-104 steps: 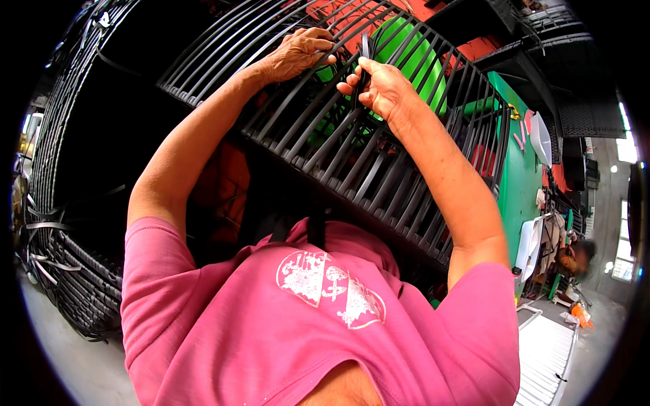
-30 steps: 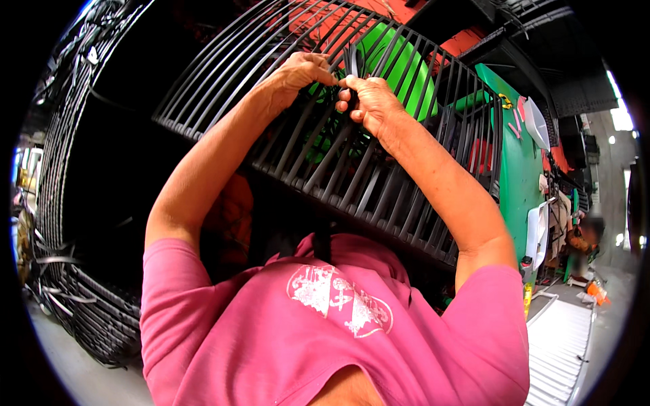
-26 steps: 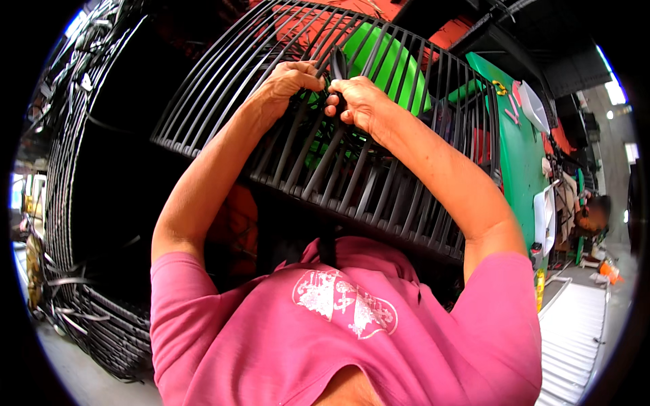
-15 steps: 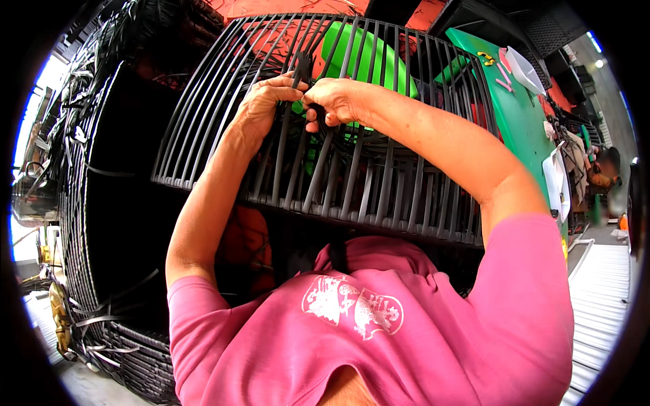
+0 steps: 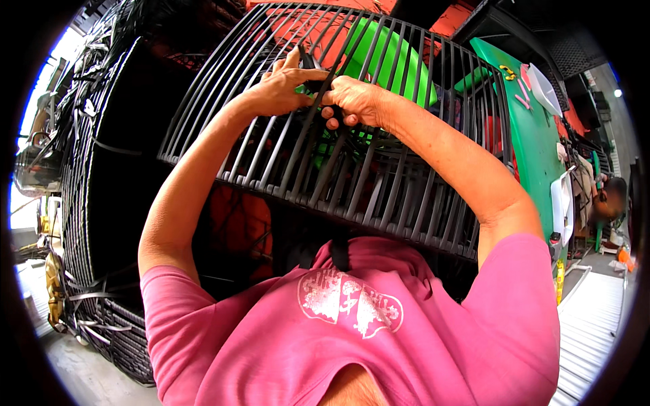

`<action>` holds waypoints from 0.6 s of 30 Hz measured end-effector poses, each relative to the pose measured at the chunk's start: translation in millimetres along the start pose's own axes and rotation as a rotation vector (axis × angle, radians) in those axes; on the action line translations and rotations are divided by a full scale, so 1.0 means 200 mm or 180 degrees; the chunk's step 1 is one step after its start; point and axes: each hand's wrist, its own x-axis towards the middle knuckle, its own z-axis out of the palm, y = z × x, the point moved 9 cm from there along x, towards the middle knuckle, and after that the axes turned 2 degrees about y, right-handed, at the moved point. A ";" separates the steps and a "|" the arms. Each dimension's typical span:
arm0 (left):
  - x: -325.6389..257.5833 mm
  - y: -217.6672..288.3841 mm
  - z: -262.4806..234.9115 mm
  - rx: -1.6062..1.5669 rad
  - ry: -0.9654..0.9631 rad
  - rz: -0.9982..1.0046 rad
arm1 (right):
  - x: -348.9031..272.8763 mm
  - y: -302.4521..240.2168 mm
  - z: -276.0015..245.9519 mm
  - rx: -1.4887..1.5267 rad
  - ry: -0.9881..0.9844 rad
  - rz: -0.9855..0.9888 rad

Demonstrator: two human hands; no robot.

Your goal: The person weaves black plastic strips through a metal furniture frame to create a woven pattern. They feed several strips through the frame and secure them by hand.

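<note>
A frame strung with rows of dark grey flat strips (image 5: 267,159) lies across in front of me, tilted. My right hand (image 5: 355,101) is closed over its middle, fingers curled round a black strip (image 5: 315,85) that is mostly hidden by the fingers. Close beside it, on the left, is my left hand (image 5: 281,89). Its fingers are spread, the index stretched toward the right hand and the thumb below, with the black strip between them. A dark bunched piece shows just above that index finger.
Behind the strips stands a bright green plastic piece (image 5: 393,57). A green board (image 5: 528,128) at the right carries pink strips, a yellow item and a white tray (image 5: 544,88). Stacked black woven panels (image 5: 80,183) rise on the left. Another person (image 5: 609,199) appears blurred at the far right.
The strung frame appears shifted slightly right and down in the view. My left hand has gone from a pinch to spread fingers; the right hand stays curled at the strip.
</note>
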 end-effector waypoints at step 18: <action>-0.32 0.28 -0.26 0.2929 0.1726 0.1915 | -0.17 -0.18 -0.10 -0.0869 0.0769 -0.1225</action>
